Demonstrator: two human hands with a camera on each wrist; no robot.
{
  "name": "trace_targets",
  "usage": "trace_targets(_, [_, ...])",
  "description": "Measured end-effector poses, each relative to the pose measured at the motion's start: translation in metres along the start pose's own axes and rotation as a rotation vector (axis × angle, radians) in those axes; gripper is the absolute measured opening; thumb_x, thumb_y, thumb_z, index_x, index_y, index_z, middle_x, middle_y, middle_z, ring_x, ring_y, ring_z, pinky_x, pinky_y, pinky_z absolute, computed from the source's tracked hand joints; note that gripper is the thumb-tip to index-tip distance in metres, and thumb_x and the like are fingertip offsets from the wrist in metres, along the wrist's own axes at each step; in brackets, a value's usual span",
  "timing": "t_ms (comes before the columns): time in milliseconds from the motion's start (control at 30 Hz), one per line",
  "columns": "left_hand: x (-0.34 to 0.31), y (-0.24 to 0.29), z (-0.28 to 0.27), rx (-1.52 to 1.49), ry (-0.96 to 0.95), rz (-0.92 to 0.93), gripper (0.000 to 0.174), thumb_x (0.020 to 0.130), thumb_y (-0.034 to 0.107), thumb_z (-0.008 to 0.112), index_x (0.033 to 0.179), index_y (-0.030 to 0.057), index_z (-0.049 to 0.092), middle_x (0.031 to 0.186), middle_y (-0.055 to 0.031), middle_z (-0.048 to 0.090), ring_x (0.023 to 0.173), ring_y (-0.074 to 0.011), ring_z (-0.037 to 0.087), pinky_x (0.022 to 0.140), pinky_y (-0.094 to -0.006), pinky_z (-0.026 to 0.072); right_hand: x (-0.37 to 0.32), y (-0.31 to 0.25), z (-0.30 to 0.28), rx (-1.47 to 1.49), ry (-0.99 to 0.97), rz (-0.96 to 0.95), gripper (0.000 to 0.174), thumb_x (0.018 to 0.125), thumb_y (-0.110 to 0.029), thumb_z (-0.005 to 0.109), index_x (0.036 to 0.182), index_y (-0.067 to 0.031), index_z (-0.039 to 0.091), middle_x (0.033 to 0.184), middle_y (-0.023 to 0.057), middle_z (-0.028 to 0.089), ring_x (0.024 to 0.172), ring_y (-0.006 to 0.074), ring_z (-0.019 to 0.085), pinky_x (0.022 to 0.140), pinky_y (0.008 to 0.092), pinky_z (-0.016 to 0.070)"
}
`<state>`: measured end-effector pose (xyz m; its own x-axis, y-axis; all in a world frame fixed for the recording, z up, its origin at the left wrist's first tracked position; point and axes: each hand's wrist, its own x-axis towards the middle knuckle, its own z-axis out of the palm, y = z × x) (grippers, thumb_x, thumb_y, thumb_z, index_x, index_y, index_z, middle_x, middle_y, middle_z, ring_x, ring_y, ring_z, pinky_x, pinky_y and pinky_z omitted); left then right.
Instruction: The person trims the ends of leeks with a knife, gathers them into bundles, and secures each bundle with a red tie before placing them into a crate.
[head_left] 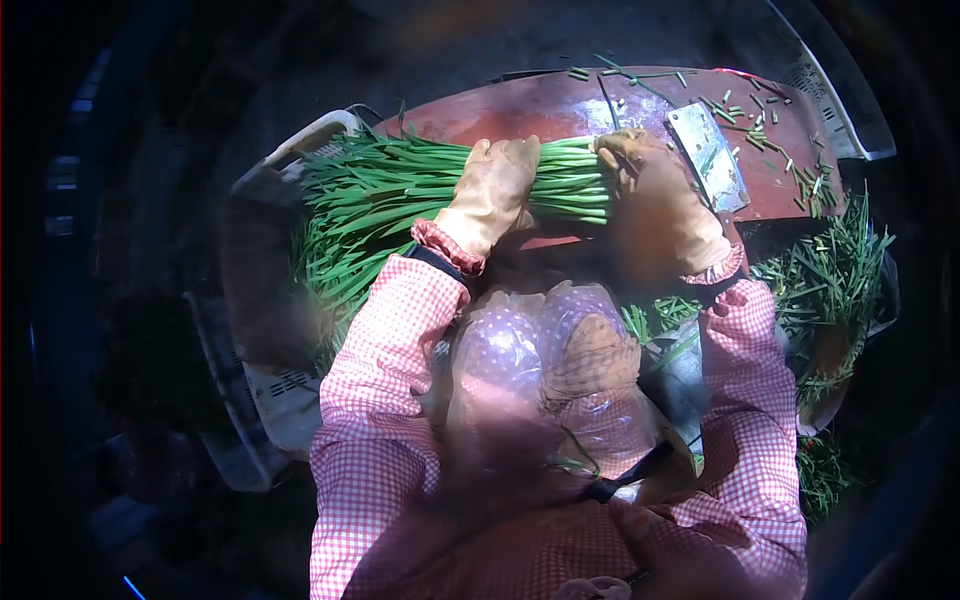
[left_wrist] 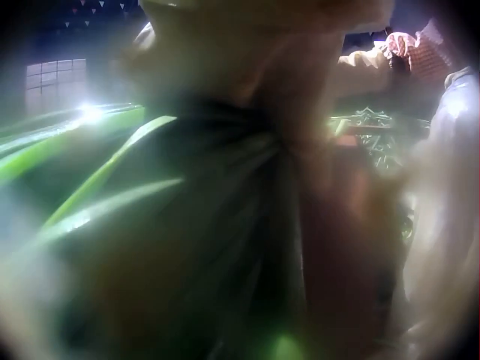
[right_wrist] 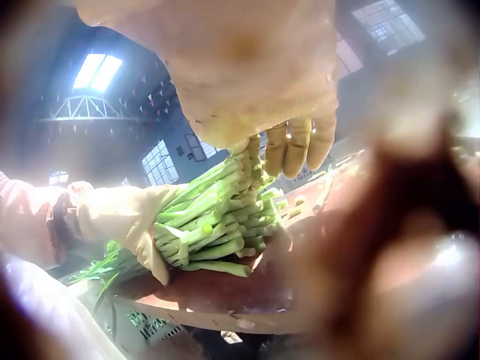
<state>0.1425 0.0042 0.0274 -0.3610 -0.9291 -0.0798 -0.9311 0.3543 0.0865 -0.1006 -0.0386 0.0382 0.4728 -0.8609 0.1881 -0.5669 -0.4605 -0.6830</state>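
A thick bundle of long green stalks point(head_left: 400, 185) lies across a reddish board point(head_left: 450, 115), its leafy ends to the left and pale cut ends to the right. The gloved left hand point(head_left: 492, 190) grips the bundle near the cut ends, fingers curled over it. At those ends is the gloved right hand point(head_left: 660, 200); in the right wrist view this hand point(right_wrist: 255, 82) touches the top of the stalk ends point(right_wrist: 217, 217) with its fingers bent downward. Whether it pinches a stalk is hidden. A wide-bladed cleaver point(head_left: 708, 158) lies on the board beside the right hand.
Short cut pieces point(head_left: 765, 125) are scattered over the board's right part. Pale plastic crates point(head_left: 245, 400) stand at the left, another point(head_left: 840, 90) at the upper right. Loose greens point(head_left: 840, 270) fill a container at the right. Clear plastic point(head_left: 500, 350) covers the person's lap.
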Motion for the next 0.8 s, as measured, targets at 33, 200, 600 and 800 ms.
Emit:
trace_targets(33, [0.0, -0.001, -0.001, -0.035, 0.011, 0.023, 0.106, 0.055, 0.03, 0.091, 0.141, -0.0021, 0.038, 0.126, -0.0175, 0.056, 0.124, -0.0327, 0.052, 0.107, -0.0476, 0.0371, -0.013, -0.005, -0.014, -0.013, -0.049, -0.044, 0.025, 0.091, -0.014, 0.06, 0.115, -0.0084, 0.066, 0.107, 0.0134, 0.066, 0.099, 0.03, 0.062, 0.087, 0.0386, 0.0492])
trace_targets(200, [-0.001, 0.0, 0.007, -0.012, 0.103, 0.023, 0.095, 0.057, 0.029, 0.089, 0.135, -0.0015, 0.044, 0.12, -0.0157, 0.058, 0.115, -0.0317, 0.055, 0.101, -0.0458, 0.0404, -0.058, 0.003, -0.057, 0.178, -0.083, -0.033, 0.043, 0.088, -0.003, 0.064, 0.13, -0.0026, 0.054, 0.125, 0.0118, 0.057, 0.119, 0.0201, 0.056, 0.103, 0.0321, 0.0434])
trace_targets(600, [-0.006, 0.007, 0.017, 0.158, 0.149, 0.042, 0.092, 0.064, 0.031, 0.082, 0.139, -0.0032, 0.041, 0.12, -0.0127, 0.056, 0.114, -0.0269, 0.054, 0.1, -0.0436, 0.0406, 0.032, 0.014, -0.017, 0.151, -0.128, -0.323, 0.014, 0.082, -0.002, 0.066, 0.094, -0.0079, 0.072, 0.093, 0.0106, 0.069, 0.088, 0.0292, 0.067, 0.074, 0.0377, 0.0536])
trace_targets(800, [-0.009, 0.003, 0.017, 0.212, 0.163, 0.037, 0.088, 0.066, 0.036, 0.078, 0.136, -0.005, 0.044, 0.11, -0.0113, 0.055, 0.105, -0.0264, 0.054, 0.095, -0.0436, 0.042, 0.064, -0.009, -0.002, -0.763, -0.52, -0.216, 0.018, 0.08, -0.023, 0.071, 0.086, -0.0065, 0.072, 0.089, 0.0127, 0.072, 0.087, 0.024, 0.07, 0.08, 0.0354, 0.0541])
